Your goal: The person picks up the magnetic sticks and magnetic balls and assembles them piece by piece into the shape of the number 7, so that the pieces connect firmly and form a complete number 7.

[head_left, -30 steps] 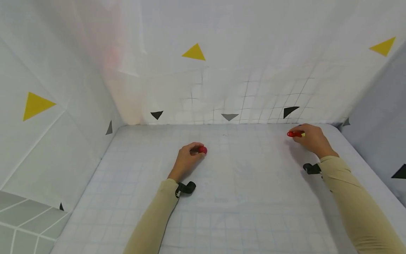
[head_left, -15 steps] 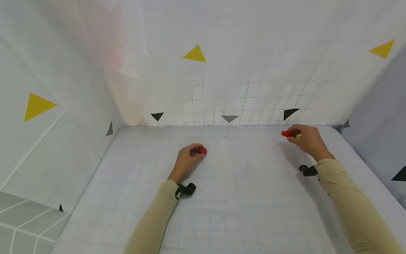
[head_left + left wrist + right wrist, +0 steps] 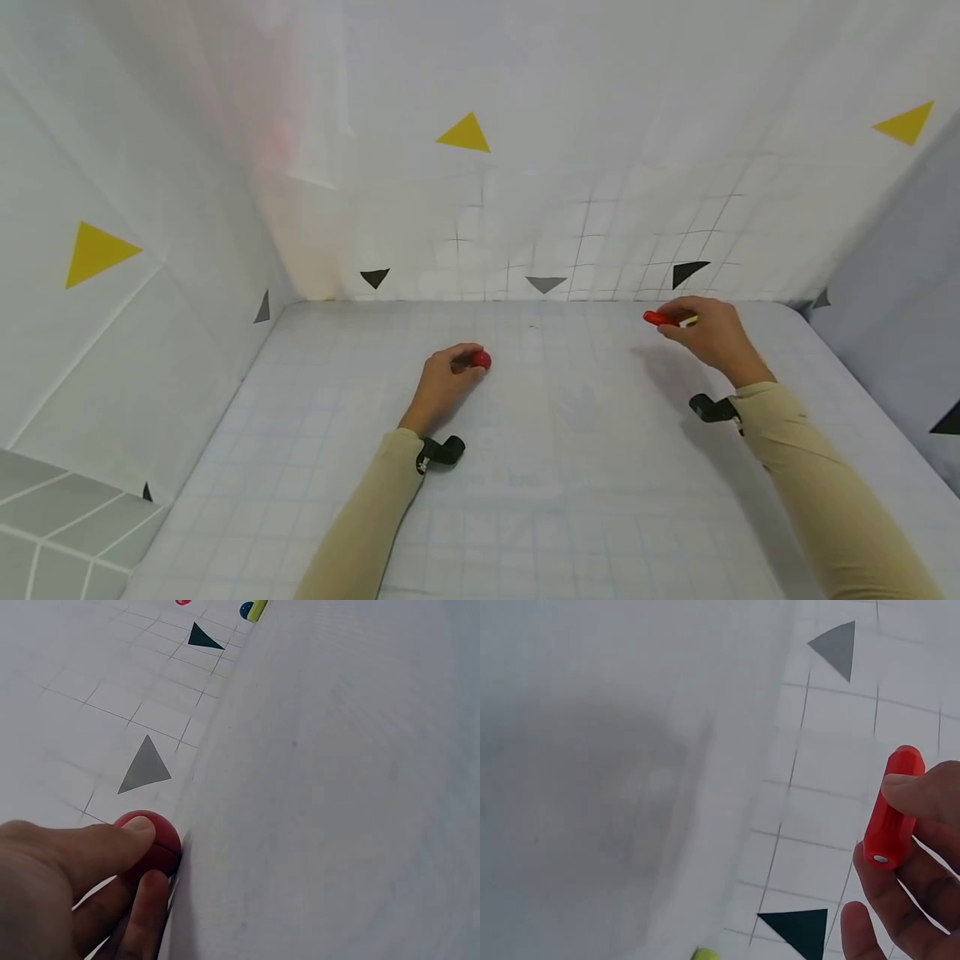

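Observation:
My left hand (image 3: 441,379) pinches a small red ball (image 3: 482,360) low over the white table, left of its middle. In the left wrist view the ball (image 3: 154,851) shows a dark seam, with the thumb on one side and fingertips below. My right hand (image 3: 712,333) holds a short red handle-shaped piece (image 3: 657,318) above the table near the back edge. Seen by the right wrist camera, this piece (image 3: 892,814) has ribbed sides and a small pale spot at one end. Behind that hand a yellow-green thing (image 3: 690,320) shows through the finger gap, mostly hidden.
A dark blue round thing (image 3: 246,610) lies beside the yellow-green thing (image 3: 257,609) at the top of the left wrist view. White sheeted walls with yellow and black triangles (image 3: 465,133) enclose the table (image 3: 555,467) at the back and sides.
My right hand has moved left with the red handle-shaped piece, which now points further toward the middle. The left hand and the ball stay in place. The head view has tilted up slightly.

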Motion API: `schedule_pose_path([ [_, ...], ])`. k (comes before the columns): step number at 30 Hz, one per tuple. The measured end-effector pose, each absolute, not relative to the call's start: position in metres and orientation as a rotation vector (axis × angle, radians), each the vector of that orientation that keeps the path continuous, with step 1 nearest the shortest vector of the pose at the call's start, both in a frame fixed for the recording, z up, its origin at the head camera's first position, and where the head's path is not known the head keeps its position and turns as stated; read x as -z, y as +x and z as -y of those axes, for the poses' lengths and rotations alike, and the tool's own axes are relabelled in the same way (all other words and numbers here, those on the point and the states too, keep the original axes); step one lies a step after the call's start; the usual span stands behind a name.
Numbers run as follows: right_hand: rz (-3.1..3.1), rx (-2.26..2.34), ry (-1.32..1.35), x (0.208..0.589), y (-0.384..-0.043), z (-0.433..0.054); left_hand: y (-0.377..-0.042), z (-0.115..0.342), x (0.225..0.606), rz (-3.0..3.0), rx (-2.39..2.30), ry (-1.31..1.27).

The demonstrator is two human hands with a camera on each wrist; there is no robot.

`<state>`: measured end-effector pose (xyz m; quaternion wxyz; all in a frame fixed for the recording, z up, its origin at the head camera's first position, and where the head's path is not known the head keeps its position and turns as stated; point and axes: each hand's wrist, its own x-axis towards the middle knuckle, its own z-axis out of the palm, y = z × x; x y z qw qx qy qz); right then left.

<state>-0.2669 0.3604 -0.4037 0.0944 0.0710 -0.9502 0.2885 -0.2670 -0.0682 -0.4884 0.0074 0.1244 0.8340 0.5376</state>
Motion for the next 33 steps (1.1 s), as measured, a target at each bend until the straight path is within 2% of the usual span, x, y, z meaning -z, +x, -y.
schedule_pose_path([
  [33, 2.772, -0.935, 0.341, 0.400, -0.263, -0.307, -0.272, 0.067, 0.489, -2.651, -1.643, 0.421],
])
